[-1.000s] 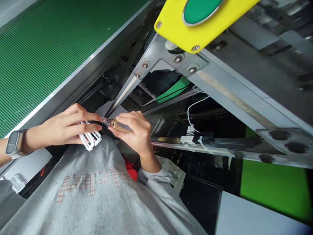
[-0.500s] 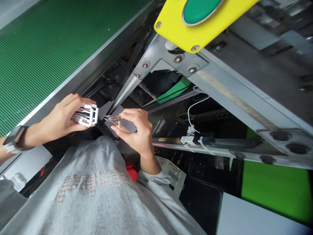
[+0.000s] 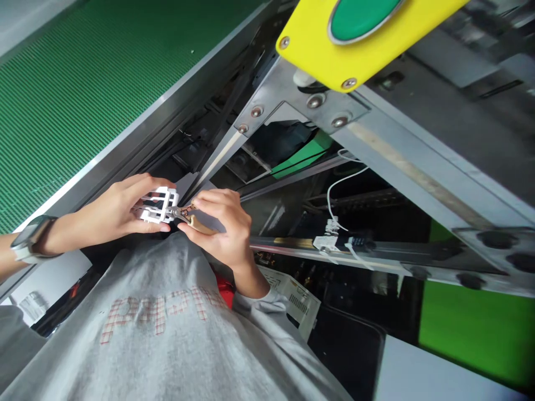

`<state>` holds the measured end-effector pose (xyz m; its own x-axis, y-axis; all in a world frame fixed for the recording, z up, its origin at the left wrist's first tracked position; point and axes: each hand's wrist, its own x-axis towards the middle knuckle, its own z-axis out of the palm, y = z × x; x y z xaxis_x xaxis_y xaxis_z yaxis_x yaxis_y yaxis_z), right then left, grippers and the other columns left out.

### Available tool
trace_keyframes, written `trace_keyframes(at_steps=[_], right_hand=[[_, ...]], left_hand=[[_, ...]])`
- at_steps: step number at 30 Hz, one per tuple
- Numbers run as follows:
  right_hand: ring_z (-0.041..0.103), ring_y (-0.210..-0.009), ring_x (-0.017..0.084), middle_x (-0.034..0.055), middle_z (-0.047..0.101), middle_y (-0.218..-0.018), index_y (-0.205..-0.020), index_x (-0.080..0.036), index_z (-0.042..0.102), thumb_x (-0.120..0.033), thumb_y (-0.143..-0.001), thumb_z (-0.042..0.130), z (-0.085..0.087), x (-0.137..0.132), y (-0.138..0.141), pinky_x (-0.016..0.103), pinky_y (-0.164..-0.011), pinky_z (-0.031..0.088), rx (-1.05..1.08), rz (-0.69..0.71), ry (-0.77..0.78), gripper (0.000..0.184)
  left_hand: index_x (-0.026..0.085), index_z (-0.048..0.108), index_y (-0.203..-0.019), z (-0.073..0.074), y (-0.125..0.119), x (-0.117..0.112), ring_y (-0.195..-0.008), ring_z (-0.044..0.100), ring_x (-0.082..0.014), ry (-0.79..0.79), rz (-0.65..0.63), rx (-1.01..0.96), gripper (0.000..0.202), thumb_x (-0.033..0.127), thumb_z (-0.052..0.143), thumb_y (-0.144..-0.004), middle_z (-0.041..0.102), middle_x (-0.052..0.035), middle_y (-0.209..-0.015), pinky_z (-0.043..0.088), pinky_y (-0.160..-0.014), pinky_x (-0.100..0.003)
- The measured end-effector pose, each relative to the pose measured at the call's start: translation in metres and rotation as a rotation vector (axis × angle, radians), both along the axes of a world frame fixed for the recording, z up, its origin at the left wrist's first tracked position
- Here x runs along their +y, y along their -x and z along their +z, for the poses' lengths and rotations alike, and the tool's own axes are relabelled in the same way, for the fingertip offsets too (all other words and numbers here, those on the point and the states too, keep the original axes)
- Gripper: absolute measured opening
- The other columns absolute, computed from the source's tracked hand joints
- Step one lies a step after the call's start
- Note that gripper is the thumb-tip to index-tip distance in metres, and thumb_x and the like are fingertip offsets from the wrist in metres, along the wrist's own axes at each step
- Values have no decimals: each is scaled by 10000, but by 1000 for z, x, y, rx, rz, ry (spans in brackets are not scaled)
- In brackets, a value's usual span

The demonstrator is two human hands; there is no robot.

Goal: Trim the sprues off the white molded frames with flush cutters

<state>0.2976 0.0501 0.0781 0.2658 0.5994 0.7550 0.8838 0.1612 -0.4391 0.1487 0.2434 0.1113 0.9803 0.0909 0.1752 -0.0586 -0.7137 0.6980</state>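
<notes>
Fingers [image 3: 209, 201] and thumb of the right hand [image 3: 228, 228] are clamped around the handles of the pliers [image 3: 184, 215], whose long axis runs from the palm leftward and slightly up in view, the nose pointing at the left hand [image 3: 129, 206]. That nose meets the right end of a white part [image 3: 167, 216] or overlaps it; whether its jaws grip plastic cannot be told. The left hand pinches the part, thumb below and fingers above, its slim bars lying roughly sideways, in line with the arm, and its crosspiece end facing the pliers. Both things are held up just beyond the grey shirt [image 3: 167, 345]. A watch [image 3: 35, 239] circles the left wrist. Farther out, a green belt [image 3: 83, 100] slants across the upper left, and a metal frame [image 3: 409, 167] carries a yellow box [image 3: 309, 39] at the top.
</notes>
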Motion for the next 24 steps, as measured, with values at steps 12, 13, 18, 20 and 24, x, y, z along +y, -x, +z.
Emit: trace_keyframes(at_steps=[12, 13, 18, 20, 24], right_hand=[[742, -841, 217, 56, 773, -947, -1049, -225, 653, -268, -859, 807, 8, -3, 1, 417, -779, 603, -34, 6, 26, 248], [741, -844, 218, 56, 772, -945, -1050, -225, 654, -266, -860, 806, 8, -3, 1, 417, -778, 602, -40, -1, 31, 247], [739, -851, 223, 59, 767, -945, -1051, -217, 667, -263, -849, 816, 10, -3, 2, 417, -781, 590, -37, -7, 36, 255], [736, -846, 223, 58, 765, -941, -1048, -217, 670, -269, -850, 815, 9, -3, 2, 419, -780, 588, -34, -19, 30, 251], [728, -840, 227, 66, 761, -953, -1053, -215, 661, -295, -833, 830, 6, -2, 2, 430, -772, 598, -28, -23, -10, 289]], left_hand=[[196, 605, -1367, -1, 1, 2, -834, 642, -189, -11, -5, -35, 677, 655, 704, -879, 676, -86, -1039, 552, -776, -282], [190, 606, -1372, -1, 0, 1, -820, 637, -185, -7, -2, -38, 684, 654, 705, -879, 675, -87, -1033, 551, -755, -276], [169, 597, -1401, 2, 0, 2, -780, 617, -169, -21, -17, -81, 688, 617, 711, -892, 670, -89, -1023, 532, -697, -255], [177, 574, -1432, 1, 1, 3, -759, 608, -167, -44, -25, -111, 716, 622, 712, -889, 668, -85, -1011, 519, -679, -255], [182, 517, -1493, 1, 1, 4, -706, 582, -163, -89, -34, -165, 800, 647, 715, -872, 659, -81, -978, 502, -651, -264]])
